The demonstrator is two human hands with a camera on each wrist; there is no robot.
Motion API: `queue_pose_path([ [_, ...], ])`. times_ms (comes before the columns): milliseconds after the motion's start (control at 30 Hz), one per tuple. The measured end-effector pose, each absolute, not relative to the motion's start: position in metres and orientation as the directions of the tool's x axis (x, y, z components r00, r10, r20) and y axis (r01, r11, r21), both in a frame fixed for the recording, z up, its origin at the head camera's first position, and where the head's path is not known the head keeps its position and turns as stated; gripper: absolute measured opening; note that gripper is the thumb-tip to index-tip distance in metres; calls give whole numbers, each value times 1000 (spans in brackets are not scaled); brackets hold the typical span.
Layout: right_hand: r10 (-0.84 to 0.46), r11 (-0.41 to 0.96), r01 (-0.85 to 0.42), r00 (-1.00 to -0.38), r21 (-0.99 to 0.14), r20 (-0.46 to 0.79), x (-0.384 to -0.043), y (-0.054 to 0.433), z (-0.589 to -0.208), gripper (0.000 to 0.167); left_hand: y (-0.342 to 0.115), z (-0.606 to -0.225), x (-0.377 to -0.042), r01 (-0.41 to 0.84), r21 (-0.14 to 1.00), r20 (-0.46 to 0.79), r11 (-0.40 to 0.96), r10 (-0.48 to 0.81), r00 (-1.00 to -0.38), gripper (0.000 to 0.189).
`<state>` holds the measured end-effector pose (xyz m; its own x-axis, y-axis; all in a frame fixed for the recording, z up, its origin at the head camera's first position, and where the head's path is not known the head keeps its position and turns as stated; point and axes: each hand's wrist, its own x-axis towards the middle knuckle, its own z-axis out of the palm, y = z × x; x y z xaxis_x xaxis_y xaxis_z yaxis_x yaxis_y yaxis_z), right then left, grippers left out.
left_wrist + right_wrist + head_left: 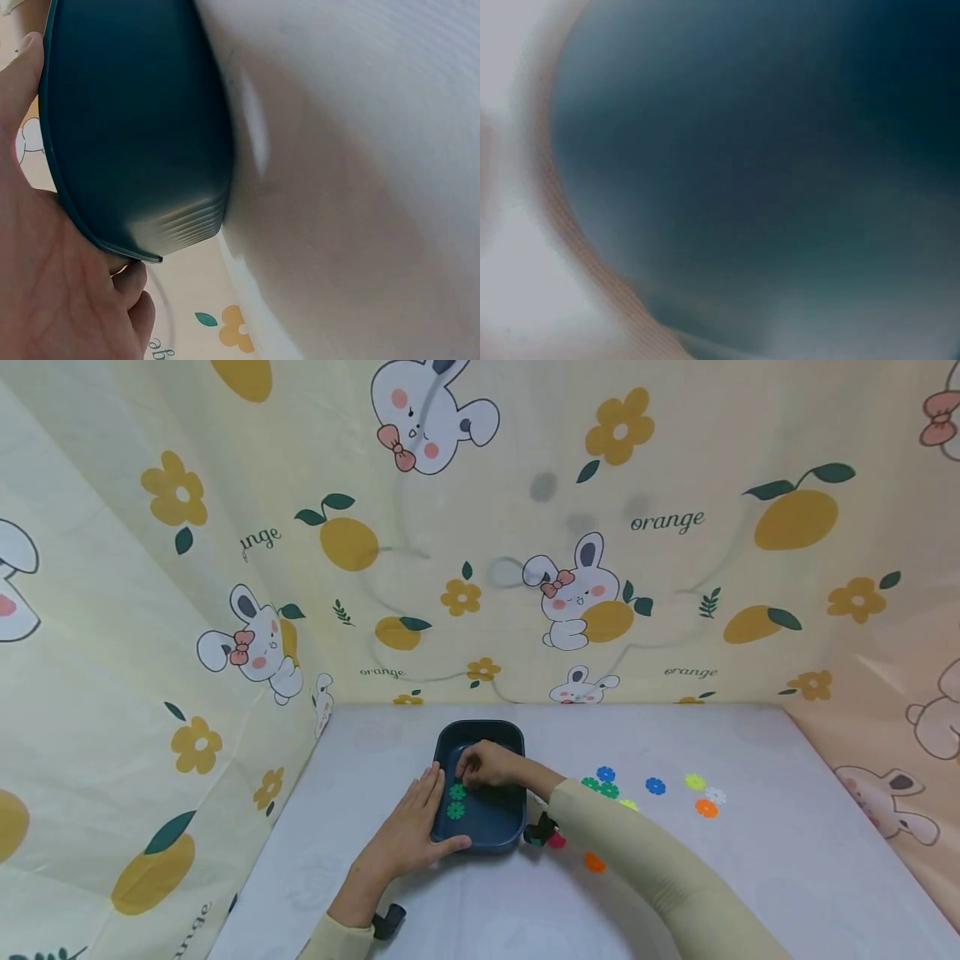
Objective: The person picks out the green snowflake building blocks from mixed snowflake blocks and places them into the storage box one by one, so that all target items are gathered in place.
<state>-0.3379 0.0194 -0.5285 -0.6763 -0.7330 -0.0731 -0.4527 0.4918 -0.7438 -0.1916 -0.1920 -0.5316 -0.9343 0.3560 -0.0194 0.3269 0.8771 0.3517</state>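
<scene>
A dark blue plastic bin (491, 839) stands on the table. Its left side is touched by my left hand (408, 827), whose fingers lie fairly straight along the rim, the thumb reaching over the near edge. The left wrist view shows that hand against the rim of the bin (142, 127). Inside the bin is my right hand (491, 764), fingers bent downward; whether they pinch anything is hidden. Just below its fingertips lies a green flower-shaped disc (457, 792), with another green disc (455, 811) nearer me. The right wrist view is blurred and mostly dark blue.
Right of the bin lie several loose flower-shaped discs, among them a blue disc (656, 786), a yellow disc (694, 782), a white disc (716, 796) and orange discs (707, 808). A red disc (557, 840) lies partly hidden by the right wrist. A patterned curtain (450, 635) hangs behind.
</scene>
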Motion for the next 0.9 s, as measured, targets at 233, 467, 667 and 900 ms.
queue_pose_path([
  [233,-738,459,-492,-674,-740,-10,-338,37,-509,12,-191,-531,-192,332,349,-16,876,360,-933,120],
  [467,-714,448,-473,-700,-759,15,-336,73,-487,15,-193,-531,-191,326,350,-19,878,355,-935,121],
  [667,-692,451,-479,-721,-753,44,-327,113,-484,15,-192,-533,-191,323,347,-16,881,350,-937,121],
  [900,-658,504,-470,-753,-725,31,-313,161,-491,12,-191,-531,-190,328,347,-15,879,355,-935,121],
])
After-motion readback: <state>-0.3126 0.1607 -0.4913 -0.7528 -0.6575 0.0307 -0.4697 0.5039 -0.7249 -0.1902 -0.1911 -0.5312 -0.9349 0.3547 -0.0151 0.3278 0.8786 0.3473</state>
